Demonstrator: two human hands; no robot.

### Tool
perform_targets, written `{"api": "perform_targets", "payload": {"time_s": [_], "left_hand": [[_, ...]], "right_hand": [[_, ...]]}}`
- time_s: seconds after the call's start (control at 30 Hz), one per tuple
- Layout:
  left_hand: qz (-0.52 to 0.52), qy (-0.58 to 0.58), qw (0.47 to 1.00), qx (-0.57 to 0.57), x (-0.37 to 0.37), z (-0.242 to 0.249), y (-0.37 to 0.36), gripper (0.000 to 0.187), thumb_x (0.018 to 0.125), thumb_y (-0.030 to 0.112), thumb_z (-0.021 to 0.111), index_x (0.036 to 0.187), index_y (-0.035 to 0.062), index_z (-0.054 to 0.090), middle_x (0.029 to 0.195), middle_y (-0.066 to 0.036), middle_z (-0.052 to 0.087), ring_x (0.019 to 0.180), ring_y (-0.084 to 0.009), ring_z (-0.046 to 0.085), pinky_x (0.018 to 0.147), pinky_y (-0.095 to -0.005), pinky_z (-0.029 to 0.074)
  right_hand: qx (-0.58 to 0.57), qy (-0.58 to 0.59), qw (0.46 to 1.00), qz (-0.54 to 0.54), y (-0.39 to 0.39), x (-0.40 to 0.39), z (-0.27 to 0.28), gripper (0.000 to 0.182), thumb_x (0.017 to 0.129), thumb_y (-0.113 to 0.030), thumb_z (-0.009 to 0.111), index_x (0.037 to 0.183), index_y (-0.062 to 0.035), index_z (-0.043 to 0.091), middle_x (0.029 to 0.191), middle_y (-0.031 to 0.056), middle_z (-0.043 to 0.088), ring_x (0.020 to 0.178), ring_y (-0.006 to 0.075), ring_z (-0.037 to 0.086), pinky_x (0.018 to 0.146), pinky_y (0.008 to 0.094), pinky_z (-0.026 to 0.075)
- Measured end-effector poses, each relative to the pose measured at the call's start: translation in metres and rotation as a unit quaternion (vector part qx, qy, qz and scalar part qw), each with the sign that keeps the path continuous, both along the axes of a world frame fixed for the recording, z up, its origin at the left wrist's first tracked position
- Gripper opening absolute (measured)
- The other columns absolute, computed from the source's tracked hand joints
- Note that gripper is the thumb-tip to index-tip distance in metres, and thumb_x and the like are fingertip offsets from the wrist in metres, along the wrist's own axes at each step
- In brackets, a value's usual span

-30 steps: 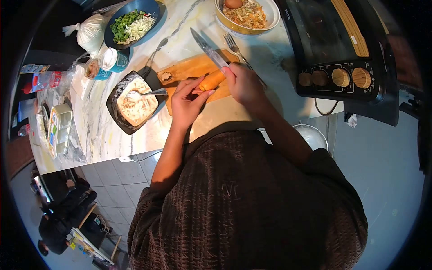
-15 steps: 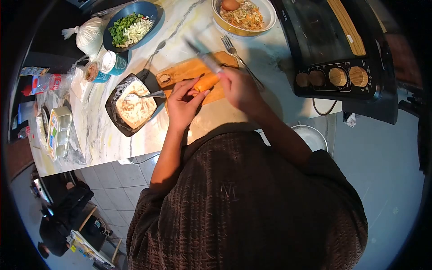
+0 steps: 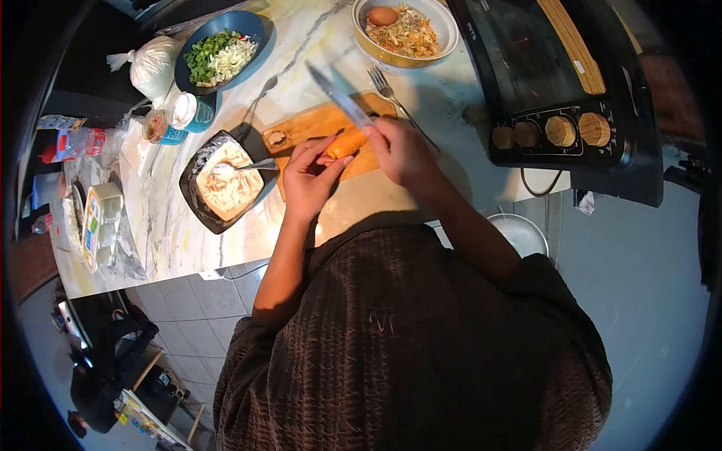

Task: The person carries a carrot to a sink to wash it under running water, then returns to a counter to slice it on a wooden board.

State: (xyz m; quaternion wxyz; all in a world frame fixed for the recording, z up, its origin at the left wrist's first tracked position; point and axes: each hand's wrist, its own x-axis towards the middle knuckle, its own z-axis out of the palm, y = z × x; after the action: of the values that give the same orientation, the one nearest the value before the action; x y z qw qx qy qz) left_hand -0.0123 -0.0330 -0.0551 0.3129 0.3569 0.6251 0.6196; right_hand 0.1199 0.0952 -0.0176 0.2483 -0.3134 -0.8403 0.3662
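Note:
A peeled-looking orange carrot (image 3: 347, 143) is gripped by my left hand (image 3: 308, 174), fingers and thumb closed round its near end. My right hand (image 3: 406, 154) is closed on the handle of a knife (image 3: 338, 94), its blade pointing up and away to the left above the carrot. Both hands are over a wooden cutting board (image 3: 301, 124). Left of the board stands a black square bowl (image 3: 194, 199) holding a creamy white mixture, with a spoon (image 3: 256, 164) resting in it. A fork (image 3: 398, 101) lies across the board's right side.
A bowl with an egg and shredded food (image 3: 449, 49) is at the back. A blue plate of chopped greens (image 3: 256, 26), a tied bag of white stuff (image 3: 153, 68) and jars (image 3: 197, 113) stand back left. At right is a black toaster oven (image 3: 553, 143); an egg carton (image 3: 109, 218) sits left.
The knife and right hand are slightly lower and less blurred. My left hand keeps its hold on the carrot. The whole view has shifted a little.

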Motion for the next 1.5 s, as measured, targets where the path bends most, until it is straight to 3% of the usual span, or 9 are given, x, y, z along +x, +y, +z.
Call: {"api": "perform_targets", "payload": {"time_s": [0.4,0.73,0.83,0.9,1.03,1.13,1.3,1.4,1.5], "left_hand": [[0.005,-0.026,1.000,-0.003,0.002,0.003,0.000,0.041,0.075,-0.006,0.073,0.114,-0.0024,0.062,0.107,-0.005,0.054,0.081,-0.0071,0.057,0.072,-0.0176,0.047],[-0.004,-0.002,1.000,0.010,0.002,0.001,0.001,0.041,0.074,-0.007,0.073,0.114,-0.0021,0.063,0.107,-0.006,0.054,0.081,-0.0072,0.058,0.071,-0.0177,0.047],[0.000,-0.015,1.000,0.007,0.003,0.001,0.000,0.041,0.075,-0.007,0.073,0.114,-0.0023,0.063,0.107,-0.006,0.054,0.081,-0.0070,0.057,0.070,-0.0173,0.047],[0.002,-0.012,1.000,0.004,0.002,0.001,0.001,0.041,0.075,-0.007,0.073,0.114,-0.0023,0.063,0.106,-0.005,0.055,0.080,-0.0068,0.057,0.070,-0.0170,0.047],[-0.009,0.006,1.000,0.016,0.001,-0.001,0.001,0.041,0.074,-0.007,0.073,0.114,-0.0018,0.063,0.106,-0.005,0.055,0.078,-0.0059,0.055,0.069,-0.0169,0.046],[-0.008,0.005,1.000,0.013,0.004,0.001,0.001,0.041,0.074,-0.008,0.073,0.113,-0.0014,0.063,0.107,-0.005,0.055,0.078,-0.0056,0.055,0.069,-0.0171,0.046],[-0.010,0.029,0.999,0.020,0.002,0.006,0.002,0.041,0.074,-0.008,0.073,0.113,-0.0005,0.064,0.107,-0.006,0.056,0.078,-0.0055,0.054,0.069,-0.0174,0.046],[-0.012,0.017,0.999,0.031,0.003,0.000,-0.001,0.042,0.074,-0.008,0.073,0.114,0.0004,0.064,0.111,-0.007,0.055,0.079,-0.0061,0.055,0.070,-0.0180,0.047],[-0.019,0.000,0.999,0.027,0.003,0.003,0.001,0.042,0.074,-0.009,0.072,0.115,0.0003,0.064,0.116,-0.009,0.054,0.082,-0.0069,0.055,0.072,-0.0187,0.049]], "right_hand": [[-0.052,-0.022,0.995,-0.084,0.006,0.004,-0.003,0.022,0.091,-0.022,0.054,0.081,-0.0025,0.057,0.066,0.0215,0.056,0.063,0.0414,0.056,0.055,0.0463,0.043],[-0.012,-0.044,0.997,-0.069,0.009,0.004,-0.011,0.022,0.091,-0.021,0.053,0.081,-0.0022,0.056,0.067,0.0221,0.057,0.064,0.0422,0.056,0.057,0.0480,0.043],[0.054,-0.014,0.998,0.003,0.004,0.004,-0.011,0.021,0.092,-0.021,0.053,0.086,-0.0024,0.058,0.070,0.0212,0.058,0.067,0.0401,0.058,0.058,0.0428,0.044],[-0.017,-0.035,0.996,-0.078,0.004,0.002,-0.006,0.023,0.091,-0.021,0.052,0.080,-0.0012,0.056,0.070,0.0218,0.058,0.068,0.0416,0.057,0.061,0.0485,0.043],[-0.049,-0.079,0.995,-0.048,0.008,-0.001,0.001,0.024,0.091,-0.021,0.052,0.078,-0.0009,0.056,0.070,0.0215,0.058,0.069,0.0415,0.057,0.061,0.0478,0.044],[0.034,-0.022,0.999,-0.019,0.004,-0.003,-0.006,0.026,0.092,-0.022,0.052,0.078,-0.0005,0.056,0.070,0.0219,0.058,0.068,0.0418,0.057,0.061,0.0473,0.044],[-0.068,-0.097,0.991,-0.067,0.005,-0.006,0.011,0.028,0.092,-0.024,0.051,0.078,-0.0004,0.056,0.070,0.0229,0.057,0.069,0.0425,0.057,0.062,0.0474,0.044],[-0.052,-0.107,0.993,-0.006,0.006,-0.001,0.011,0.029,0.093,-0.025,0.050,0.079,-0.0001,0.056,0.072,0.0232,0.058,0.070,0.0428,0.058,0.063,0.0476,0.044],[-0.065,-0.106,0.990,-0.062,0.009,0.000,0.003,0.029,0.092,-0.025,0.051,0.079,0.0001,0.056,0.073,0.0231,0.058,0.071,0.0430,0.057,0.063,0.0479,0.044]]}}
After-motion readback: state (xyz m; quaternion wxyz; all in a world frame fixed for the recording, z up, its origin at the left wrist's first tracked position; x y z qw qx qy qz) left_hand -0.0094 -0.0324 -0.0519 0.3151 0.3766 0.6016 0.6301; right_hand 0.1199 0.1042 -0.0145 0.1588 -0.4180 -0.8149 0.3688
